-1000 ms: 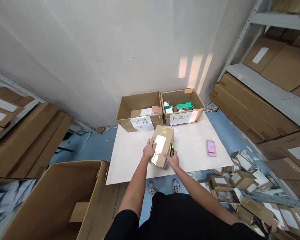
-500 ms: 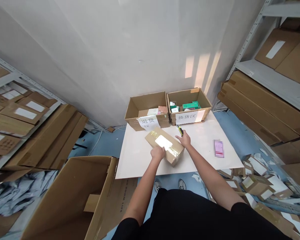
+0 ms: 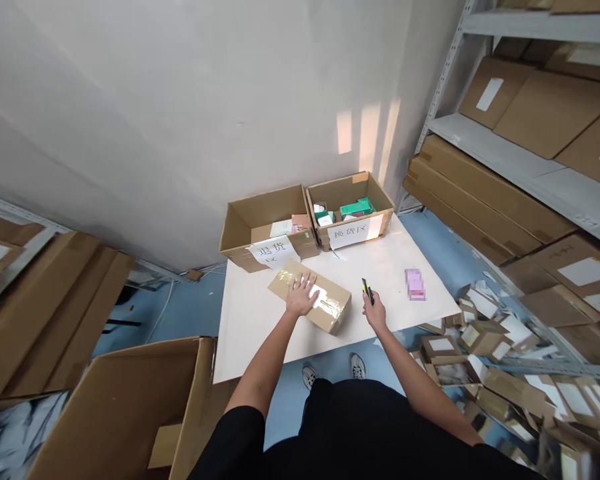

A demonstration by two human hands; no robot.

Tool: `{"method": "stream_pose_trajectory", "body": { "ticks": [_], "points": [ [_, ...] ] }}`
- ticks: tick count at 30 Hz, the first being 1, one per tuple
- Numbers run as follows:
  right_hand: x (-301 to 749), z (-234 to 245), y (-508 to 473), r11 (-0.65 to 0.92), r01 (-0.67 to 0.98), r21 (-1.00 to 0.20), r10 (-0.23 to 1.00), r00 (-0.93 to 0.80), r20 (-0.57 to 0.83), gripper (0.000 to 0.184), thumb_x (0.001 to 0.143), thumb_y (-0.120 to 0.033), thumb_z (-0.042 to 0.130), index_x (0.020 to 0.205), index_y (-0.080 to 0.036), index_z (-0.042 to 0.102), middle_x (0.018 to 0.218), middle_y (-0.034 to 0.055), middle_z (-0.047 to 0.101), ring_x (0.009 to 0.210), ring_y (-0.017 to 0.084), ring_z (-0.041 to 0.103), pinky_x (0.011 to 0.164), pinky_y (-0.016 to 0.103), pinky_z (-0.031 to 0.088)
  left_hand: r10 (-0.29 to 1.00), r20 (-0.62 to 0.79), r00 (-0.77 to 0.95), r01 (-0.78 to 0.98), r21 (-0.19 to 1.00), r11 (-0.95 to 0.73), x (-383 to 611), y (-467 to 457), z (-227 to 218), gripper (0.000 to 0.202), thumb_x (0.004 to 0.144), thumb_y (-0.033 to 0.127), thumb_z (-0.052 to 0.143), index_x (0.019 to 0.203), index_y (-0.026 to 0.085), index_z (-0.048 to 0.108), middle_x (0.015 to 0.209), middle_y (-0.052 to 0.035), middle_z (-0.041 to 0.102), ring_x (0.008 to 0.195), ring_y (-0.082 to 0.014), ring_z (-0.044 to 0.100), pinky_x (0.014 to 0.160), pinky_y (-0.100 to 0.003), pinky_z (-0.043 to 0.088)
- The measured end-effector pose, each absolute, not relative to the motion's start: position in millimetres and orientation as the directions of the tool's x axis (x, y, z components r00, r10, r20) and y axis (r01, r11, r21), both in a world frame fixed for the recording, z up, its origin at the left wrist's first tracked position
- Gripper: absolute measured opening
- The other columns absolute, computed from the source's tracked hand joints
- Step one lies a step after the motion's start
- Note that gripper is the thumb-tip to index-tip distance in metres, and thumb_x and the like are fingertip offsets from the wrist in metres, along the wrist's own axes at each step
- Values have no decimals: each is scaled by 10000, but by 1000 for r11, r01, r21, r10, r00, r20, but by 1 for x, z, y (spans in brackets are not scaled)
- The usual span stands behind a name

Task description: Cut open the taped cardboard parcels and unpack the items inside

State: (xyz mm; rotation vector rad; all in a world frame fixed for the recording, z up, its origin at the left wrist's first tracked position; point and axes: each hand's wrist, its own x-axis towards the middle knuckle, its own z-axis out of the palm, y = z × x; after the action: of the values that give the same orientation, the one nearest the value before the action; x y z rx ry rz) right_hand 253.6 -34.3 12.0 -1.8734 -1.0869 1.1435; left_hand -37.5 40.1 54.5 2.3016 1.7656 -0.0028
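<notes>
A taped brown cardboard parcel [image 3: 330,308] with a white label lies on the white table [image 3: 250,327]. My left hand [image 3: 301,295] rests flat on top of it, fingers spread. To the right of the parcel, my right hand [image 3: 376,313] is closed around a yellow and black utility knife [image 3: 367,290], whose tip points away from me above the tabletop.
Two open cartons with paper signs, the left carton [image 3: 260,230] and the right carton [image 3: 353,210], stand at the table's far edge with small boxes inside. A pink item [image 3: 414,284] lies at the right. A large open carton [image 3: 105,407] stands at lower left. Shelves of flat cartons flank both sides.
The parcel has been turned on the table. My left hand moved onto its top. My right hand with the knife drew back from the far side to the parcel's right.
</notes>
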Motion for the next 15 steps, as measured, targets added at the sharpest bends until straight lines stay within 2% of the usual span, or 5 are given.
{"method": "stream_pose_trajectory", "body": {
  "ticks": [2, 4, 8, 11, 15],
  "points": [
    [262, 15, -30, -428, 201, -881, 894, 236, -381, 455, 975, -656, 443, 1090, -234, 570, 729, 1, 670, 588, 193, 685, 596, 272, 525, 966, -164, 199, 967, 191, -167, -29, 40, 53, 698, 1036, 620, 297, 1682, 360, 254, 1769, 44, 178, 1646, -269, 72, 1332, -518, 39],
    [263, 19, -26, -452, 99, -886, 881, 207, -426, 420, 945, -660, 518, 956, -240, 526, 703, -9, 652, 561, 175, 679, 535, 246, 507, 981, -156, 113, 977, 195, -81, -18, 36, 53, 715, 1038, 624, 268, 1690, 333, 240, 1772, 33, 167, 1647, -284, 59, 1332, -530, 36],
    [258, 27, -20, -510, -26, -860, 853, 115, -510, 397, 935, -632, 581, 897, -255, 462, 689, -19, 644, 522, 147, 639, 493, 236, 500, 985, -126, -116, 971, 193, 139, 7, 17, 52, 738, 1046, 620, 216, 1705, 290, 185, 1775, 3, 165, 1644, -315, 62, 1327, -562, 61],
    [260, 30, -19, -530, -10, -848, 846, 67, -529, 409, 945, -642, 572, 862, -253, 477, 577, -57, 565, 430, 128, 548, 437, 229, 452, 969, -105, -223, 952, 191, 240, 18, 3, 52, 742, 1051, 608, 219, 1712, 287, 117, 1779, -7, 150, 1644, -322, 56, 1321, -585, 82],
    [264, 28, -22, -550, 88, -830, 834, 10, -552, 501, 934, -714, 563, 784, -238, 514, 504, -63, 507, 375, 111, 482, 393, 218, 389, 968, -114, -224, 951, 193, 243, 20, -3, 53, 754, 1050, 589, 234, 1715, 269, 82, 1785, -8, 100, 1644, -334, 3, 1316, -608, 82]
  ]
}}
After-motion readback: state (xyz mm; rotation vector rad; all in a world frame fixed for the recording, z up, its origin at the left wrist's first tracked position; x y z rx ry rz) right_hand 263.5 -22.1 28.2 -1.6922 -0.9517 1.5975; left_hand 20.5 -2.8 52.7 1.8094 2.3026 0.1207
